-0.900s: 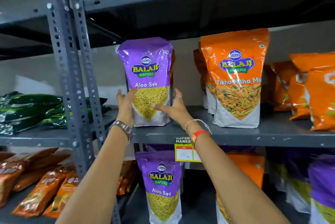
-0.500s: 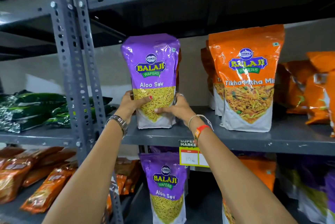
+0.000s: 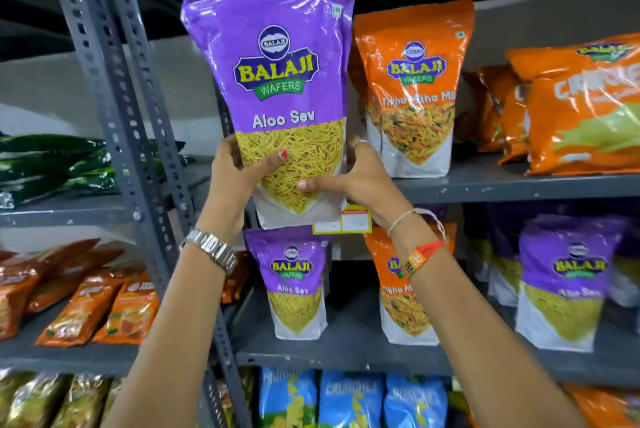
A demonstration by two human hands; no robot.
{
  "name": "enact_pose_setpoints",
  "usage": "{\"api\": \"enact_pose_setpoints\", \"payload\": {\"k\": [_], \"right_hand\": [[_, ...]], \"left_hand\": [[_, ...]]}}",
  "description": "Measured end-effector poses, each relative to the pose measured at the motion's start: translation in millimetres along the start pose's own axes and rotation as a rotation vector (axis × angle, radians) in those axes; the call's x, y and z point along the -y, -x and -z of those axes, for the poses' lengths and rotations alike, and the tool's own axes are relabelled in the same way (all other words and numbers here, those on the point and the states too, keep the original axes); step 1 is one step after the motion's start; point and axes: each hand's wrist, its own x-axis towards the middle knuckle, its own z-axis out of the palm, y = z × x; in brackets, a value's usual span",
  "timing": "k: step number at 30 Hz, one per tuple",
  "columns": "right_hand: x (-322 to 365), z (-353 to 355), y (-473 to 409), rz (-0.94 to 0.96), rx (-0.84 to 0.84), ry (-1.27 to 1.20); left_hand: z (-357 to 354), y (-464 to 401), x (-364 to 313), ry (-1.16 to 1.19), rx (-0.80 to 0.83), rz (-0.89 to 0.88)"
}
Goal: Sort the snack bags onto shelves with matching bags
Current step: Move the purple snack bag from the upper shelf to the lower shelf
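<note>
A: Item one, purple Aloo Sev bag (image 3: 273, 81). Position is being requested.

B: It is being held upright in front of the upper shelf (image 3: 519, 190), its base lifted clear of the shelf edge and covering part of the yellow price tag (image 3: 356, 223). Its long axis is being kept vertical, label outward.

A: Grip?

B: The left hand (image 3: 235, 181) is being pressed against the lower left edge, thumb across the clear window. The right hand (image 3: 360, 181) is being closed around the lower right corner, fingers wrapped behind, thumb along the front. Both hands are clamped on this one bag, low down; the tall upper part is being left unsupported.

A: Neighbouring stock on that level?

B: Orange Tikha Mitha Mix bags (image 3: 412, 95), standing just beside the held bag to its right; further orange packets (image 3: 581, 108) beyond. No match there.

A: Matching stock?

B: An identical Aloo Sev bag (image 3: 296, 282) is being displayed on the lower shelf (image 3: 346, 355), directly beneath the held one; another purple one (image 3: 568, 285) is standing far right, with a stray orange mix bag (image 3: 398, 306) between them.

A: Deciding relation?

B: The destination is judged to lie straight below the hands, so a vertical lowering, axis unchanged, is being called for. The gap left of the lower purple bag sits nearer the left hand.
</note>
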Motion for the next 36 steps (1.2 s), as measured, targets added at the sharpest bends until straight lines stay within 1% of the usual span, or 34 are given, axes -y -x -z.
{"api": "enact_pose_setpoints", "payload": {"k": [3,7,13,17,20,24,29,32,36], "right_hand": [[-31.1,7.8,41.8,-0.04,0.004,0.032],[-81.0,11.6,97.4,-0.072,0.018,0.022],[-164.0,10.5,152.4,-0.222,0.011,0.041],[-215.8,22.0,177.4,-0.335,-0.05,0.038],[-248.2,29.2,182.5,-0.428,-0.056,0.02],[-282.8,22.1,173.7,-0.513,-0.018,0.014],[-300.1,-0.1,155.4,-0.511,0.03,-0.01],[-304.9,-7.6,140.7,-0.496,0.086,-0.027],[-306.2,-10.7,129.9,-0.496,0.112,-0.047]], "left_hand": [[-2.6,39.8,24.2,0.024,0.033,0.043],[-2.2,86.6,80.9,-0.012,0.034,0.142],[-17.8,133.4,170.2,-0.128,0.037,0.242],[-35.8,150.4,218.6,-0.117,0.105,0.357],[-50.2,155.0,249.4,-0.113,0.123,0.405],[-57.2,153.8,277.8,-0.123,0.074,0.461],[-46.5,144.8,296.5,-0.191,-0.009,0.494],[-41.1,137.0,304.3,-0.215,-0.028,0.489],[-43.7,131.7,306.5,-0.261,-0.079,0.476]]}}
